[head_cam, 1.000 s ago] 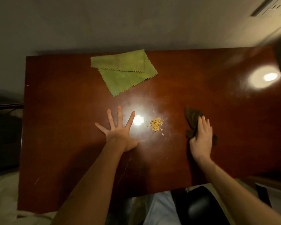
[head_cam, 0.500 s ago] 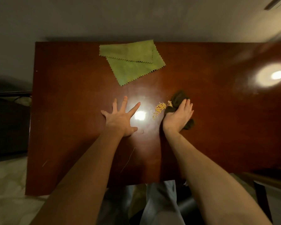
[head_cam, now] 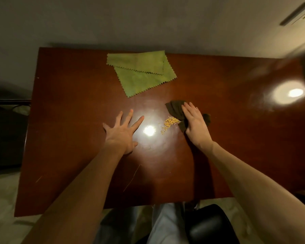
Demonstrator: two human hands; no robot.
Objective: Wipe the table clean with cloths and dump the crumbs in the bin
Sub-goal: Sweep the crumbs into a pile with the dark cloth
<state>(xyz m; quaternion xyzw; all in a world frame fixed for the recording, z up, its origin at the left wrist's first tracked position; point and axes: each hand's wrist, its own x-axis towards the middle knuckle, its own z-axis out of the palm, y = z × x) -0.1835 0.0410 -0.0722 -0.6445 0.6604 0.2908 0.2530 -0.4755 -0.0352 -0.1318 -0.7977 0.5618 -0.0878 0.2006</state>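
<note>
A small heap of yellow crumbs (head_cam: 169, 123) lies near the middle of the dark red wooden table (head_cam: 74, 120). My right hand (head_cam: 195, 126) presses flat with straight fingers on a crumpled dark olive cloth (head_cam: 175, 110), whose edge touches the right side of the crumbs. My left hand (head_cam: 121, 133) lies flat on the table, fingers spread, left of the crumbs and a bright light reflection. A folded light green cloth (head_cam: 141, 73) with zigzag edges lies at the far side of the table. No bin shows.
A black seat or object (head_cam: 213, 226) sits below the table's near edge at the right. My legs in light trousers (head_cam: 165, 224) show under the edge. A thin scratch (head_cam: 132, 176) marks the near tabletop. A wall stands right behind the table.
My right hand slid the dark cloth leftward from the right side up against the crumbs, which have shifted and spread into a streak. My left hand stayed flat in place.
</note>
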